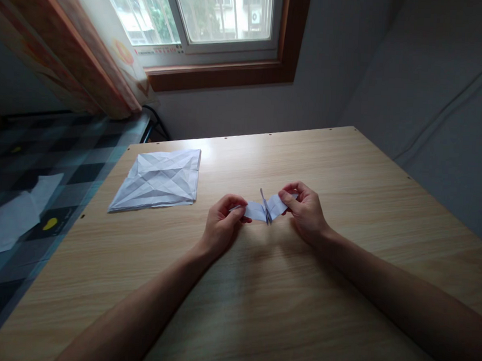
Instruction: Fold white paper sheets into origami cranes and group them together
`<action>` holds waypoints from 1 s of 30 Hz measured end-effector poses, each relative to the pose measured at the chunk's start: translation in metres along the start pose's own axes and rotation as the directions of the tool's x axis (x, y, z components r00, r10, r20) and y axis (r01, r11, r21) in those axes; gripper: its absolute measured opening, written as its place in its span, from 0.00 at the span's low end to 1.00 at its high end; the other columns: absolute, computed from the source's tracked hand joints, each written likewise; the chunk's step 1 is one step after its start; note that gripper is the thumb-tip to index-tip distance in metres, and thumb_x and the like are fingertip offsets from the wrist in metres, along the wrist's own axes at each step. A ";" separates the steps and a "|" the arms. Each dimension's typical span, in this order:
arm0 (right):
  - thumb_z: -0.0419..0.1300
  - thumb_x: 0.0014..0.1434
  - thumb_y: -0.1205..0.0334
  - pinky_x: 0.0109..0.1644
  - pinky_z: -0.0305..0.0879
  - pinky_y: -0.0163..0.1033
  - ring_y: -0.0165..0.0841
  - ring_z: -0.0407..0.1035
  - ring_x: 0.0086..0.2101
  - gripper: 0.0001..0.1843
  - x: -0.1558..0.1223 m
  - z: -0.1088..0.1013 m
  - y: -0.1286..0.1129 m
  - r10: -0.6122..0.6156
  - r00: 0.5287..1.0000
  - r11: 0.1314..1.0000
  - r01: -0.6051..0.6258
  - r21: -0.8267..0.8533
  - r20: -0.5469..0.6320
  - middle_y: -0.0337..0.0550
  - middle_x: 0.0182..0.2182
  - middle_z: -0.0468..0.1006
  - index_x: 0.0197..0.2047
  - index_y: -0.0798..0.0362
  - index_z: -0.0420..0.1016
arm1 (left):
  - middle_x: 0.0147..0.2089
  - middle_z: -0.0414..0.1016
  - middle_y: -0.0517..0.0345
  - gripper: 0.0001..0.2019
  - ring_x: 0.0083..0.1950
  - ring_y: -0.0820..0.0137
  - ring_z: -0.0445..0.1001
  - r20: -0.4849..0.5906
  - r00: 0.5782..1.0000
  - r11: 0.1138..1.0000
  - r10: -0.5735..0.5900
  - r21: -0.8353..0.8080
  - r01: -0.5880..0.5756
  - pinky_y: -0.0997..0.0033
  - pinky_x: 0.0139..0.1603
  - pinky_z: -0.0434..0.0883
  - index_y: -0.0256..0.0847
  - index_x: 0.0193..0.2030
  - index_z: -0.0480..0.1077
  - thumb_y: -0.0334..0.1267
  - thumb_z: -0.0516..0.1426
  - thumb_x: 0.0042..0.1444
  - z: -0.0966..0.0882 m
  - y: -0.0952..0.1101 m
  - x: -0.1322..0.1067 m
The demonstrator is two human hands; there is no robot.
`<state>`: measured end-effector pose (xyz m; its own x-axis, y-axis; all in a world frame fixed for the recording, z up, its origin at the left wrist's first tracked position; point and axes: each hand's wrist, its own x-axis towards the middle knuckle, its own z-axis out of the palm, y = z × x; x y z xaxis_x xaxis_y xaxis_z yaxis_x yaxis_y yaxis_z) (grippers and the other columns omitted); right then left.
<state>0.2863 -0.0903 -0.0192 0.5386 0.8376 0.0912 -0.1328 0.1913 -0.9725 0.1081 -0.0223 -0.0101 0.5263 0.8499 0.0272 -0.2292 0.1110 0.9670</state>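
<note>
A small folded white paper figure (265,209) hangs just above the wooden table (346,170), with two flat wings and thin points sticking up in the middle. My left hand (221,226) pinches its left wing tip. My right hand (305,209) pinches its right wing tip. Both hands have their fingers closed on the paper and rest near the table's middle.
A creased white paper sheet (160,179) lies flat on the table at the left back. A checked bedcover (30,191) with loose white papers (16,214) lies left of the table. A window (201,17) and curtain (70,47) stand behind; a grey wall is to the right.
</note>
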 end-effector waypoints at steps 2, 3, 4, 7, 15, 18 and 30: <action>0.70 0.46 0.53 0.21 0.62 0.31 0.26 0.64 0.21 0.18 0.004 -0.003 0.000 -0.003 0.999 1.000 0.004 0.026 -0.034 0.33 0.23 0.71 0.33 0.53 0.69 | 0.30 0.70 0.65 0.10 0.26 0.78 0.71 -0.047 0.999 0.999 0.019 -0.027 -0.020 0.76 0.30 0.72 0.38 0.34 0.68 0.36 0.63 0.46 -0.001 -0.002 0.002; 0.70 0.46 0.53 0.21 0.62 0.31 0.26 0.64 0.21 0.18 0.006 -0.005 0.000 -0.002 0.999 0.999 0.004 0.041 -0.052 0.32 0.22 0.71 0.33 0.53 0.69 | 0.29 0.70 0.66 0.11 0.26 0.78 0.71 -0.067 0.998 0.999 0.021 -0.041 -0.024 0.77 0.29 0.71 0.39 0.35 0.68 0.36 0.63 0.46 -0.001 -0.003 0.003; 0.70 0.45 0.53 0.21 0.61 0.31 0.25 0.64 0.21 0.18 0.008 -0.007 0.000 0.001 0.998 0.998 0.003 0.055 -0.067 0.32 0.22 0.71 0.33 0.52 0.69 | 0.29 0.70 0.66 0.11 0.25 0.78 0.72 -0.083 0.996 0.998 0.021 -0.053 -0.026 0.77 0.29 0.71 0.39 0.36 0.67 0.37 0.63 0.47 -0.002 -0.004 0.004; 0.71 0.44 0.54 0.20 0.60 0.30 0.25 0.63 0.20 0.19 0.012 -0.011 -0.001 0.006 0.996 0.996 0.002 0.090 -0.087 0.32 0.21 0.71 0.34 0.52 0.69 | 0.27 0.69 0.68 0.13 0.24 0.78 0.73 -0.115 0.993 0.997 0.016 -0.073 -0.025 0.79 0.28 0.70 0.40 0.38 0.65 0.37 0.63 0.47 -0.005 -0.004 0.005; 0.71 0.44 0.54 0.19 0.57 0.30 0.25 0.63 0.19 0.19 0.015 -0.017 -0.001 -0.002 0.998 0.997 0.007 0.073 -0.063 0.32 0.21 0.72 0.34 0.51 0.68 | 0.26 0.69 0.68 0.14 0.23 0.78 0.72 -0.148 0.988 0.997 0.033 -0.060 -0.042 0.78 0.28 0.70 0.41 0.37 0.64 0.37 0.64 0.46 -0.007 -0.003 0.007; 0.71 0.44 0.53 0.19 0.57 0.30 0.24 0.63 0.18 0.20 0.016 -0.019 -0.001 -0.006 0.998 0.998 0.010 0.067 -0.059 0.32 0.21 0.72 0.35 0.51 0.67 | 0.27 0.69 0.68 0.15 0.23 0.77 0.73 -0.152 0.988 0.997 0.027 -0.062 -0.037 0.78 0.28 0.69 0.41 0.37 0.63 0.37 0.64 0.45 -0.008 -0.003 0.008; 0.71 0.42 0.54 0.19 0.60 0.30 0.25 0.64 0.18 0.21 0.017 -0.021 -0.001 0.043 0.996 0.996 -0.037 0.077 -0.076 0.31 0.21 0.73 0.35 0.52 0.68 | 0.26 0.70 0.68 0.16 0.23 0.77 0.73 -0.161 0.987 0.995 0.001 -0.103 -0.018 0.80 0.27 0.67 0.41 0.37 0.63 0.36 0.64 0.44 -0.010 -0.002 0.009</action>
<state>0.3132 -0.0870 -0.0216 0.5942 0.8036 0.0330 -0.2164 0.1993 -0.9558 0.1054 -0.0100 -0.0144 0.3874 0.9218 -0.0128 -0.3217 0.1482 0.9352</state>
